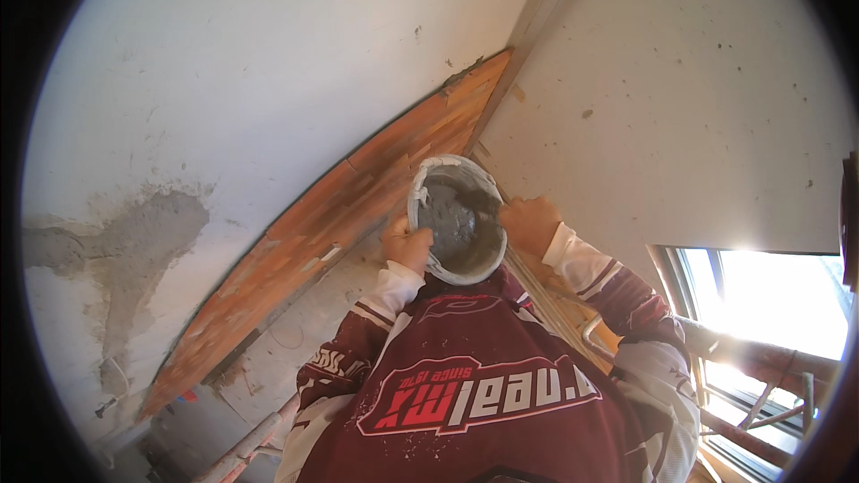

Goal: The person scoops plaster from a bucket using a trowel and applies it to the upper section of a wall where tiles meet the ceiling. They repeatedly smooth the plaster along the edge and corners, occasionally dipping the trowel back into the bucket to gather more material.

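Head view, looking down past a maroon jersey to a bucket in front of the wearer's torso, set between 2 bare hands. The left hand is clamped on the left rim, thumb toward the inside; the right hand meets the opposite rim, its fingers largely hidden, so whether it closes on the rim or on something else cannot be told. The bucket should handle as heavy and bottom-weighted, given the grey mortar inside (its wet sheen suggests a soft, sliding mass); the crusted lip may be gritty or slick, and opposite points of the rim, or the hidden base, offer the soundest holds. Its mouth points up toward the camera, appearing as an oval longer from upper left to lower right; the bucket's own axis runs from mouth to base, away from the viewer. Beyond lie a curved-looking band of reddish brick-like strips, a white wall and, at right, a bright window.
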`<act>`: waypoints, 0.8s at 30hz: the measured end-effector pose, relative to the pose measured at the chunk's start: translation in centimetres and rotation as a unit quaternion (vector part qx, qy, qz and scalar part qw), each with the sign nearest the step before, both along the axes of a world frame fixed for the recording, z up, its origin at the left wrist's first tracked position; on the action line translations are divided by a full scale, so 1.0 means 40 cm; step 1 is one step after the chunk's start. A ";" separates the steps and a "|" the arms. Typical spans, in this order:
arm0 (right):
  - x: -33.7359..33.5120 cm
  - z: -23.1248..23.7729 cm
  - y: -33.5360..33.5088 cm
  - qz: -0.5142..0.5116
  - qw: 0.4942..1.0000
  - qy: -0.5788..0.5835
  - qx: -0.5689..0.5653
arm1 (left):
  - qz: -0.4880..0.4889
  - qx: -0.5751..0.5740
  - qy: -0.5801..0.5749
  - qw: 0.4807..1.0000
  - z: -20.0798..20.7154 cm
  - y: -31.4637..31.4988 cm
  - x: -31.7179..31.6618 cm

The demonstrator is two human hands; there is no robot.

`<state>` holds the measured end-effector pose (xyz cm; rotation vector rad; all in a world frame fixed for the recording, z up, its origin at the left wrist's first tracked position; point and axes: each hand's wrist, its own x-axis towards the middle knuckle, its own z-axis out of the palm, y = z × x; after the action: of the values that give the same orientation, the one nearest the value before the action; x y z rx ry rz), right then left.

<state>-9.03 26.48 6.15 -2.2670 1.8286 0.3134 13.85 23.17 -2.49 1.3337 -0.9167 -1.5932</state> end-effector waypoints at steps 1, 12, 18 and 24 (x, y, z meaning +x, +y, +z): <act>-0.010 -0.001 -0.002 0.015 0.999 -0.010 0.036 | -0.009 0.000 -0.001 1.000 0.001 -0.001 -0.001; -0.027 -0.036 0.049 0.043 0.985 -0.057 0.159 | -0.001 0.038 -0.013 0.999 0.031 0.001 -0.013; -0.016 -0.015 0.048 0.067 0.977 -0.096 0.181 | -0.014 -0.003 -0.014 1.000 0.004 0.000 -0.005; -0.041 0.000 0.036 0.032 0.943 -0.220 0.246 | -0.048 0.022 -0.025 0.998 0.017 -0.007 0.007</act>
<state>-10.68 27.92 6.13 -1.8609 1.2801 0.2189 14.11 22.88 -1.80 1.3843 -0.9944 -1.6674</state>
